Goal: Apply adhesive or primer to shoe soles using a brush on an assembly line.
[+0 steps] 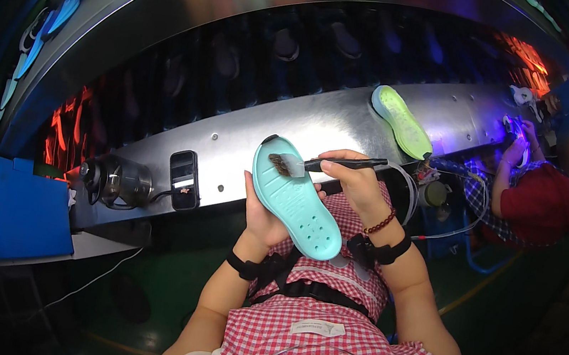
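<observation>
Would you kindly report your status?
Left hand holding turquoise foot-shaped sole. Right hand holding black-handled brush, bristles over sole. Yellow-green sole aside on metal bench, nothing seen blocking.

The turquoise shoe sole (287, 197) is raised near mid-view, its grooved face turned to the camera, its black-tipped end toward 11 o'clock and its end dotted with small holes toward 5. The black-handled brush (313, 165), with a translucent collar, points its dark brown bristles toward 9 o'clock, over the sole's upper part, handle toward 3.
</observation>
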Demonstrator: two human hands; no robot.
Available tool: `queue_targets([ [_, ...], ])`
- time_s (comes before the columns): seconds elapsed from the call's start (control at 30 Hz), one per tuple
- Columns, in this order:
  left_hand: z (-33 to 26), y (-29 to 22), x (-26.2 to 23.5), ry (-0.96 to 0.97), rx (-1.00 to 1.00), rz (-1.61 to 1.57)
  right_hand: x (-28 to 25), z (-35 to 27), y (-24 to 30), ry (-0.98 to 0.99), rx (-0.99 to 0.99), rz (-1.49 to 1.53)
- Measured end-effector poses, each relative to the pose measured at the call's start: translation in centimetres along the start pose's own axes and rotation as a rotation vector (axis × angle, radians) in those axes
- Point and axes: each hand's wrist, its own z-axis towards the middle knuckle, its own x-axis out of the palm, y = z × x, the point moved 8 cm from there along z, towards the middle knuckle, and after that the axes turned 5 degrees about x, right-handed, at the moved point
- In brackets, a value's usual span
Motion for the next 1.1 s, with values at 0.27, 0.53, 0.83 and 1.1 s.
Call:
queue_targets([
  [0.27,0.5,-1.1,-2.2,-0.192,0.179,0.089,3.6,0.7,1.7,0.006,0.070,-0.393],
  [0.53,-0.9,-6.6,-3.2,-0.301,0.360,0.265,7.3,-4.0,2.6,0.524,-0.266,-0.996],
  [0.83,0.1,-3.9,2.1,-0.253,0.250,0.032,7.2,-2.3,6.1,0.298,-0.172,-0.513],
  [1.1,-0.4,-6.9,2.5,-0.206,0.433,0.177,7.3,-3.4,6.6,0.360,-0.205,-0.567],
])
